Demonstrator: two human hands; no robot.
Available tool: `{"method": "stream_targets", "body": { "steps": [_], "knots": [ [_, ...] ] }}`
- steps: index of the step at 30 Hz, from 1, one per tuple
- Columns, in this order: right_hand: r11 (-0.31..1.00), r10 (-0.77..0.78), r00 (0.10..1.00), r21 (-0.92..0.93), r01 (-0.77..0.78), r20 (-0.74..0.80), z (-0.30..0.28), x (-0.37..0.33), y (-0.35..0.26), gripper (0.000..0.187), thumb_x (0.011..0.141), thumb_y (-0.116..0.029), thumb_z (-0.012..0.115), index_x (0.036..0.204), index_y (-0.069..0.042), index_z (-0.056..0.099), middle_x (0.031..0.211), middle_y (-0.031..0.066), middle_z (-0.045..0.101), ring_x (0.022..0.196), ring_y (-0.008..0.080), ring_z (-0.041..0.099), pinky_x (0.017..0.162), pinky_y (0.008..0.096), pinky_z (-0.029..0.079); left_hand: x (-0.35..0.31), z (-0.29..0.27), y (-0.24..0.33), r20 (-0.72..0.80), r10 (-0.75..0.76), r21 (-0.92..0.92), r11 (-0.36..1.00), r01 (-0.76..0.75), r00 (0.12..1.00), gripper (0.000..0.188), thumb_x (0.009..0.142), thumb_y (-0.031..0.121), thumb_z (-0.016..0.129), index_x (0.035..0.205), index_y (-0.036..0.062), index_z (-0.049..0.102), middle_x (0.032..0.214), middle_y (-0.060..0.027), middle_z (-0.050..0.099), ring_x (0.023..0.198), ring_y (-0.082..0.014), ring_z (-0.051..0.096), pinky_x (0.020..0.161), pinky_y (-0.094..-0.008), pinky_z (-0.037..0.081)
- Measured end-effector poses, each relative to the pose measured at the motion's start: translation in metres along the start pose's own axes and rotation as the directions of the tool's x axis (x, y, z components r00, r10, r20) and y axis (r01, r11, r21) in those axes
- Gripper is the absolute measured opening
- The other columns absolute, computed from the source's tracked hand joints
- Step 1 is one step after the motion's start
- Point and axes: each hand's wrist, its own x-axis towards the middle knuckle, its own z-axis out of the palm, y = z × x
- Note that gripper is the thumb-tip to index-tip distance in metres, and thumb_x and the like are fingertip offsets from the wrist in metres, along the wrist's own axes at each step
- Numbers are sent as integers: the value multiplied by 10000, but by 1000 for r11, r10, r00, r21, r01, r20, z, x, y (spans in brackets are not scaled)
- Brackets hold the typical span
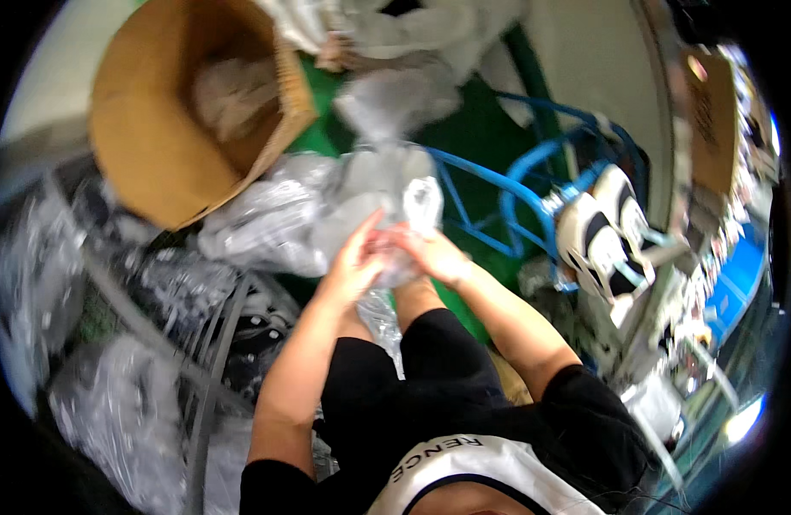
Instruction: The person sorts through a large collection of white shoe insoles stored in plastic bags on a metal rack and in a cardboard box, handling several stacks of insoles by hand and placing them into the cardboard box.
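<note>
Holding L hand (354, 263) slanted up-right and R hand (432, 251) up-left, v. close together at ctr of frame, w/ forearms (303, 356) in from lower L and lower R. Can't tell finger spread or grip on clear plastic (397, 272) btwn hands, also ctr; too blurred.

top: black short sleeves (576, 412), kinda loose | chest: white panel (516, 472), some dark lettering (438, 455), dark neck trim (464, 478) | bottoms: black shorts (447, 348) | left hand (354, 264), right hand (436, 252): just bare
</note>
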Motion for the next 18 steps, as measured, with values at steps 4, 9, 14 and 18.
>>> {"method": "stream_targets", "body": {
  "steps": [4, 9, 14, 18],
  "knots": [
    [995, 99, 988, -16, -98, 122, -3, 11, 7, 435, 816, -396, 393, 1015, -31, 520, 876, 36, 559, 696, 113, 519, 506, 231, 443, -1, -14, -3, 11, -90, -23, 996, 90, 996, 392, 713, 4, 525, 1096, 15, 444, 994, -54, 506, 913, -145, 475, 804, -277, 389],
    [977, 95, 995, 189, -102, 42, -3, 5, 11, 428, 813, -387, 394, 1004, -33, 539, 834, 64, 563, 628, 120, 522, 453, 222, 434, 4, -1, -11, 34, -6, -109, 994, 10, 999, 328, 682, -10, 561, 994, 24, 467, 1023, -45, 482, 921, -138, 458, 846, -273, 348],
    [986, 166, 981, 26, -165, -96, 1, -8, 5, 320, 829, -327, 376, 936, -48, 491, 753, 58, 536, 632, 128, 521, 462, 238, 441, 11, 1, -16, -35, -55, -85, 995, 52, 998, 158, 780, 108, 495, 919, 51, 448, 1036, -64, 473, 930, -159, 463, 810, -275, 380],
    [824, 247, 930, 564, -53, -273, -6, 9, 26, 321, 811, -376, 417, 917, -82, 492, 749, 59, 548, 600, 150, 537, 471, 262, 450, 9, 4, -29, -35, -52, -33, 998, 51, 998, 143, 847, 156, 409, 941, 48, 409, 1111, -121, 448, 999, -180, 438, 820, -284, 369]
  ]
}}
